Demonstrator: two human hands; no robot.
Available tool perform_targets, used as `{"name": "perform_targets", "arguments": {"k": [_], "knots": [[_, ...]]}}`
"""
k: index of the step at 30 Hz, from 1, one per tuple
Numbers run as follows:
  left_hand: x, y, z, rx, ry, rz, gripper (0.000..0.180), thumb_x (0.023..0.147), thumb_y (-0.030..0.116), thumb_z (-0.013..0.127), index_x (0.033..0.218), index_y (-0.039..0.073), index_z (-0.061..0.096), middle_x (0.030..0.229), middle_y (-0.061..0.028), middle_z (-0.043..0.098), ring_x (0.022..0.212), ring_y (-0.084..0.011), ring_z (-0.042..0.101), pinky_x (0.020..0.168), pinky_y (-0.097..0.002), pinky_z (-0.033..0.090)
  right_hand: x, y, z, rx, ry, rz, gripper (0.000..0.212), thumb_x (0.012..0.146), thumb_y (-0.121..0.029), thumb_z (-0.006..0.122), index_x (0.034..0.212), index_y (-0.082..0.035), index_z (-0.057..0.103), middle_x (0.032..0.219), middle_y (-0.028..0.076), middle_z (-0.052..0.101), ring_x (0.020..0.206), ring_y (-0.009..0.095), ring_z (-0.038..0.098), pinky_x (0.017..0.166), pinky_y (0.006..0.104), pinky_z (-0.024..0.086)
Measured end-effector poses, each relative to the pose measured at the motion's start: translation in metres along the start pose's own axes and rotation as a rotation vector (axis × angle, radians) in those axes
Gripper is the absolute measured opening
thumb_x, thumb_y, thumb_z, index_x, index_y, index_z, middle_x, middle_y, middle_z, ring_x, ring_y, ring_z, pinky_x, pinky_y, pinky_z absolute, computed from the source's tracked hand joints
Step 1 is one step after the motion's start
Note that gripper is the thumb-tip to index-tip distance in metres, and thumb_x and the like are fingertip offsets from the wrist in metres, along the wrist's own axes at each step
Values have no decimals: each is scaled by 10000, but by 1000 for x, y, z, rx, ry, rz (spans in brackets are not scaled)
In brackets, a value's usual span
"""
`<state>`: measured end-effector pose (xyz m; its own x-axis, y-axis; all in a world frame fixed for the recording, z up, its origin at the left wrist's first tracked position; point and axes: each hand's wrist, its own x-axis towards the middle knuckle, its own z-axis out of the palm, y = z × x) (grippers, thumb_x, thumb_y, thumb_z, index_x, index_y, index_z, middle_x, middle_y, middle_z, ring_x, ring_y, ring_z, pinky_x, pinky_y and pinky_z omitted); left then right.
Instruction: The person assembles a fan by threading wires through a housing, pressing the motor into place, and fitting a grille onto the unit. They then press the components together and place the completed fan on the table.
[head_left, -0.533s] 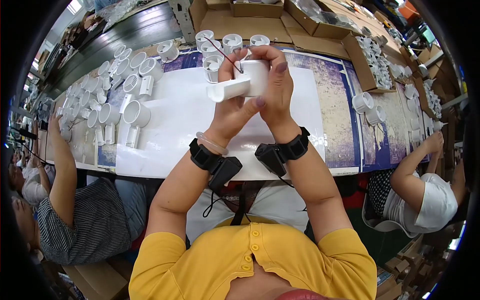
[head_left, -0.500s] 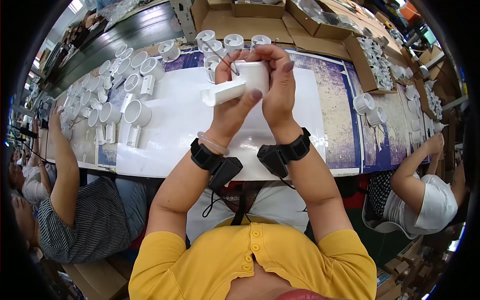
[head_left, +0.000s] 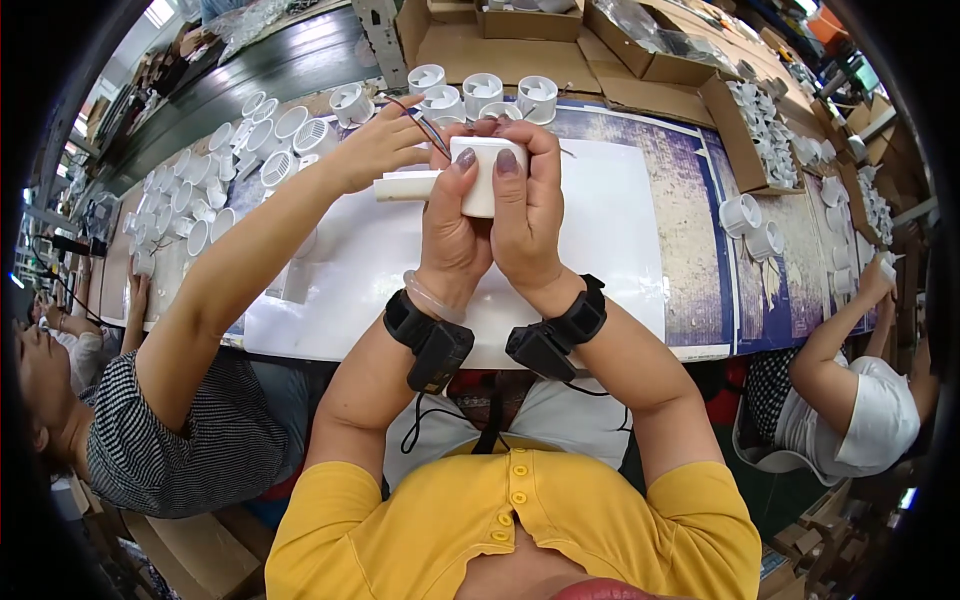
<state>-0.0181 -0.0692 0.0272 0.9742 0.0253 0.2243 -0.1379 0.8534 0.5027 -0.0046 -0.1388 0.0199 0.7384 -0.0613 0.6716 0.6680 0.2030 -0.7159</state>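
My left hand (head_left: 450, 225) and my right hand (head_left: 532, 210) are both closed round a white plastic fan housing (head_left: 485, 185) above the table's middle. Both thumbs press on its near face; the fingers wrap behind it and are partly hidden. From the housing's left side sticks out a straight white handle (head_left: 403, 187). Thin wires (head_left: 432, 132) run up and left from behind my left hand. Close beside them is a co-worker's open hand (head_left: 385, 145), reaching in from the left. A white sheet (head_left: 600, 260) lies on the table below my hands.
White round housings with fan blades (head_left: 483, 92) stand just beyond my hands. Many more white housings (head_left: 190, 180) crowd the left, partly behind the co-worker's forearm (head_left: 250, 235). Two others (head_left: 742, 214) stand at right, near a cardboard box of small white parts (head_left: 762, 130).
The housing has turned in my hands, its handle now pointing straight left, and both thumbs have come onto its near face. The co-worker's arm has reached across from the left toward the wires.
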Motion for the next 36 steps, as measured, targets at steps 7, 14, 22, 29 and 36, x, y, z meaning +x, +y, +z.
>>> {"name": "perform_targets", "arguments": {"k": [7,14,22,29,36], "knots": [[6,3,-5,284,-25,65,501,843,173,615,1268,52,378,1250,-103,458,1143,-193,474,998,-320,386,4,-4,-7,296,8,254,236,990,-212,405,1157,-49,441,1179,84,526,1090,156,489,963,301,379],[7,24,0,570,-148,136,811,769,180,706,1412,32,235,1352,-129,372,1256,-228,389,1043,-346,337,34,1,-53,525,-406,560,476,903,-345,572,1264,-56,461,1274,85,509,1174,183,483,990,323,395],[19,23,-11,720,-307,170,981,687,158,759,1440,49,139,1425,-131,277,1300,-246,346,1078,-378,308,40,-5,-64,366,-527,477,766,720,-369,775,1327,-53,430,1298,71,493,1204,192,474,1022,329,388],[21,6,-18,989,-439,463,979,652,122,782,1422,58,180,1434,-120,274,1302,-251,349,1066,-371,340,35,4,-70,564,-512,556,740,701,-271,785,1309,-36,434,1264,63,503,1184,183,484,1010,317,397],[17,19,-20,1011,-390,431,1024,628,203,840,1415,56,202,1419,-114,310,1291,-254,370,1036,-376,383,34,4,-61,593,-489,523,588,725,-127,738,1248,-40,484,1217,56,532,1148,169,497,987,302,405]]}}
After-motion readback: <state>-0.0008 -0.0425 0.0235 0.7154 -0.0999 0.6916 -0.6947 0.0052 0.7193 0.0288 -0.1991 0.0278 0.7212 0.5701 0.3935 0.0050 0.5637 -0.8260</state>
